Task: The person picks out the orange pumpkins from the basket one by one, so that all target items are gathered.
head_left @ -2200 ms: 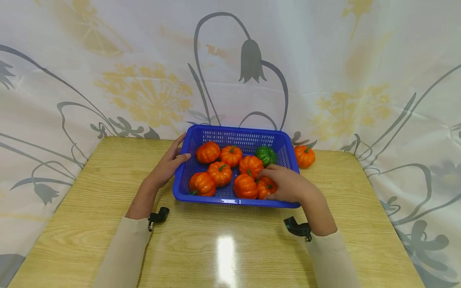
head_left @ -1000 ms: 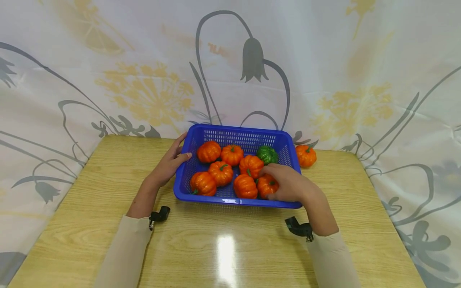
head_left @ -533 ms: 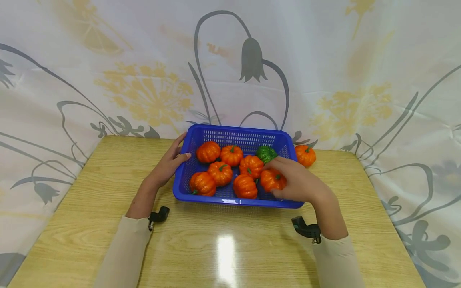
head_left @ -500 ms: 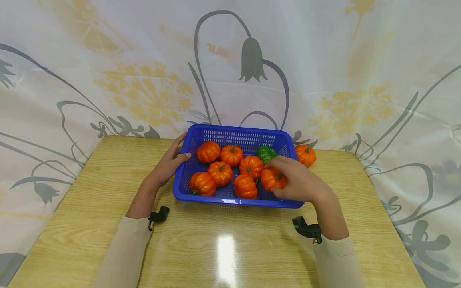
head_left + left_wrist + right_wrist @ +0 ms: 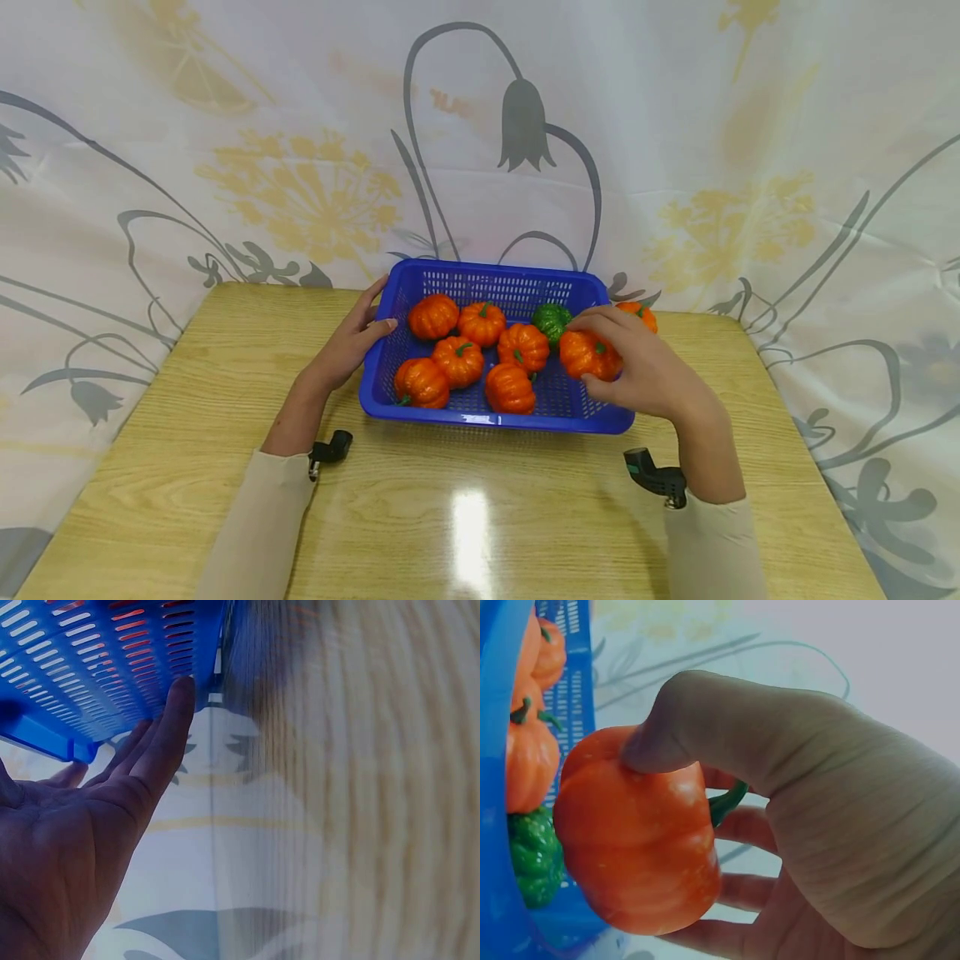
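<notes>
My right hand (image 5: 637,358) holds a small orange pumpkin (image 5: 588,354) above the right side of the blue plastic basket (image 5: 487,421). In the right wrist view the thumb presses across the pumpkin (image 5: 641,840), whose green stem points toward the palm, with fingers on its far side. At the basket's left end my left hand (image 5: 348,342) grips the side, thumb over the rim. The left wrist view shows its fingers (image 5: 161,746) along the slotted outer wall. Inside the basket lie several orange pumpkins (image 5: 459,362) and a green pumpkin (image 5: 551,323).
Another orange pumpkin (image 5: 636,310) sits on the table outside the basket's right end, partly hidden by my right hand. The wooden table (image 5: 390,517) ends at the back against a flower-printed cloth (image 5: 465,150).
My right hand has lifted the orange pumpkin from the basket's front right corner, moving it up and to the right. My left hand and the basket have stayed in place.
</notes>
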{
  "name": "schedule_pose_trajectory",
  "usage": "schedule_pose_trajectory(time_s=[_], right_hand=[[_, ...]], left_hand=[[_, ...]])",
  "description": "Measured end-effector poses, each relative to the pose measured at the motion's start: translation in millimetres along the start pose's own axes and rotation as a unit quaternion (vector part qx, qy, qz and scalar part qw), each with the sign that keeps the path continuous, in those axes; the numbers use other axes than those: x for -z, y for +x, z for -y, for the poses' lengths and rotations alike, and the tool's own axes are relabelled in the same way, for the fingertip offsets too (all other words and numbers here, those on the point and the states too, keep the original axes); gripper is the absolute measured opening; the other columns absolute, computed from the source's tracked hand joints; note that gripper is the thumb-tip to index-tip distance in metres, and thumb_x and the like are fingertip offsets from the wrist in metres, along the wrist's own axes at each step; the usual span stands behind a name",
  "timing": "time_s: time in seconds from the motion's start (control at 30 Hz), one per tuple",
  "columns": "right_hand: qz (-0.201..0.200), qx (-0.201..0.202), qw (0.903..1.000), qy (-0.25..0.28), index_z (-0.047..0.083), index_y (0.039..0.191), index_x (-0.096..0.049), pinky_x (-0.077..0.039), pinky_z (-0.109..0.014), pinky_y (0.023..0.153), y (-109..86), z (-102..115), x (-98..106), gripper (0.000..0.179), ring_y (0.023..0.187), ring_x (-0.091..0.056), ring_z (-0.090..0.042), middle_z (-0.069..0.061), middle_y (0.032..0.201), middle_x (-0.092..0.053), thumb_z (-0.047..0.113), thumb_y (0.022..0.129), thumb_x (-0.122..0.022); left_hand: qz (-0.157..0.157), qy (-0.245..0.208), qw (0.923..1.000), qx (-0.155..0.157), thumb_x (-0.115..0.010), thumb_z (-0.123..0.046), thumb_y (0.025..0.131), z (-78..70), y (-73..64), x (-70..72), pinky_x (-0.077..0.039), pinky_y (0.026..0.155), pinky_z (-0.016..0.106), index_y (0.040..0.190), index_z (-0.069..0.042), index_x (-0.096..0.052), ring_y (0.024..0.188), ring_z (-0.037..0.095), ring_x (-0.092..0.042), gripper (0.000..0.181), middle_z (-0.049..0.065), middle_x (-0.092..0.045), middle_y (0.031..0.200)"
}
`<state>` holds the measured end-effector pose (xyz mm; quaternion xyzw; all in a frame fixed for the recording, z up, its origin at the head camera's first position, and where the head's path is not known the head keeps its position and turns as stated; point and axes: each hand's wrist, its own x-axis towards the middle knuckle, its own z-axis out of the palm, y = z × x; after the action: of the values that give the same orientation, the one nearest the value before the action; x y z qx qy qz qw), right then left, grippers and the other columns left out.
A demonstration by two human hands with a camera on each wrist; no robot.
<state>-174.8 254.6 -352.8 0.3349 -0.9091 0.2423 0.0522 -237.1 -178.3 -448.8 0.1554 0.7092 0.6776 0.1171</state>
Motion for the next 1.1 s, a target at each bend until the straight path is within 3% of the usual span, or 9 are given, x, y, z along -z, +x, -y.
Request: schedule_pose_trajectory(time_s=[0.17, 0.3, 0.5, 0.53, 0.63, 0.77, 0.93, 1.1], right_hand=[[-0.022, 0.002, 0.9998, -0.002, 0.007, 0.137, -0.066, -0.052, -0.058, 0.099, -5.0, -4.5, 5.6, 0.058, 0.127, -0.056, -0.038, -0.017, 0.145, -0.055, 0.005, 0.081, -0.079], [-0.046, 0.005, 0.9989, -0.008, 0.008, 0.139, -0.067, -0.054, -0.050, 0.088, -9.2, -9.8, 10.2, 0.058, 0.116, -0.061, -0.035, -0.018, 0.141, -0.056, 0.006, 0.082, -0.080], [-0.072, -0.010, 0.9973, -0.012, 0.003, 0.143, -0.061, -0.052, -0.058, 0.100, -12.3, -21.0, 15.8, 0.064, 0.123, -0.059, -0.038, -0.018, 0.140, -0.060, 0.009, 0.083, -0.083], [-0.074, -0.018, 0.9970, -0.012, 0.002, 0.144, -0.060, -0.053, -0.056, 0.100, -13.0, -22.6, 16.7, 0.066, 0.123, -0.059, -0.038, -0.018, 0.140, -0.060, 0.009, 0.083, -0.083], [-0.088, -0.034, 0.9955, -0.011, 0.002, 0.145, -0.058, -0.053, -0.035, 0.097, -15.2, -27.5, 18.6, 0.068, 0.120, -0.060, -0.034, -0.017, 0.139, -0.061, 0.010, 0.084, -0.085], [-0.116, -0.035, 0.9926, -0.006, 0.004, 0.142, -0.062, -0.043, -0.013, 0.094, -19.1, -33.6, 20.7, 0.066, 0.115, -0.060, -0.032, -0.016, 0.134, -0.061, 0.007, 0.081, -0.087], [-0.143, -0.032, 0.9891, -0.009, 0.003, 0.141, -0.064, -0.041, -0.009, 0.091, -23.2, -40.5, 23.0, 0.068, 0.108, -0.059, -0.032, -0.019, 0.128, -0.058, 0.002, 0.077, -0.088], [-0.159, -0.053, 0.9857, -0.014, 0.003, 0.142, -0.064, -0.037, -0.006, 0.091, -28.5, -47.7, 24.8, 0.068, 0.108, -0.058, -0.034, -0.021, 0.129, -0.057, 0.002, 0.078, -0.087]], left_hand=[[0.002, -0.006, 1.0000, -0.001, -0.050, -0.016, 0.111, -0.2, -0.6, -0.3, -0.064, 0.086, 0.039, 0.173, -0.028, -0.010, 0.133, 0.056, -0.055, 0.075, 0.030, -0.041, 0.160], [0.003, -0.008, 1.0000, -0.003, -0.050, -0.016, 0.111, 0.6, 0.1, -0.2, -0.064, 0.087, 0.039, 0.173, -0.027, -0.010, 0.132, 0.056, -0.055, 0.075, 0.029, -0.041, 0.160], [0.000, -0.007, 1.0000, -0.001, -0.050, -0.016, 0.110, 1.4, 0.2, 0.3, -0.064, 0.087, 0.038, 0.173, -0.028, -0.010, 0.133, 0.055, -0.055, 0.075, 0.029, -0.041, 0.161], [-0.001, -0.007, 1.0000, -0.001, -0.050, -0.016, 0.110, 1.4, 0.2, 0.2, -0.063, 0.087, 0.038, 0.173, -0.028, -0.010, 0.133, 0.055, -0.056, 0.075, 0.029, -0.041, 0.161], [-0.002, -0.005, 1.0000, -0.001, -0.050, -0.016, 0.110, 1.9, 0.4, 0.5, -0.063, 0.088, 0.038, 0.173, -0.028, -0.010, 0.133, 0.054, -0.056, 0.075, 0.029, -0.041, 0.161], [-0.003, -0.004, 1.0000, 0.000, -0.050, -0.016, 0.110, 2.3, 0.9, 0.7, -0.063, 0.088, 0.038, 0.173, -0.028, -0.010, 0.132, 0.055, -0.056, 0.075, 0.029, -0.042, 0.160], [-0.005, -0.008, 1.0000, -0.001, -0.050, -0.015, 0.110, 1.9, 0.7, 0.4, -0.064, 0.086, 0.037, 0.173, -0.027, -0.011, 0.132, 0.055, -0.056, 0.074, 0.029, -0.043, 0.159], [-0.006, -0.005, 1.0000, -0.002, -0.049, -0.015, 0.110, 1.5, -0.2, 0.5, -0.064, 0.086, 0.037, 0.173, -0.026, -0.010, 0.131, 0.056, -0.056, 0.075, 0.031, -0.042, 0.159]])
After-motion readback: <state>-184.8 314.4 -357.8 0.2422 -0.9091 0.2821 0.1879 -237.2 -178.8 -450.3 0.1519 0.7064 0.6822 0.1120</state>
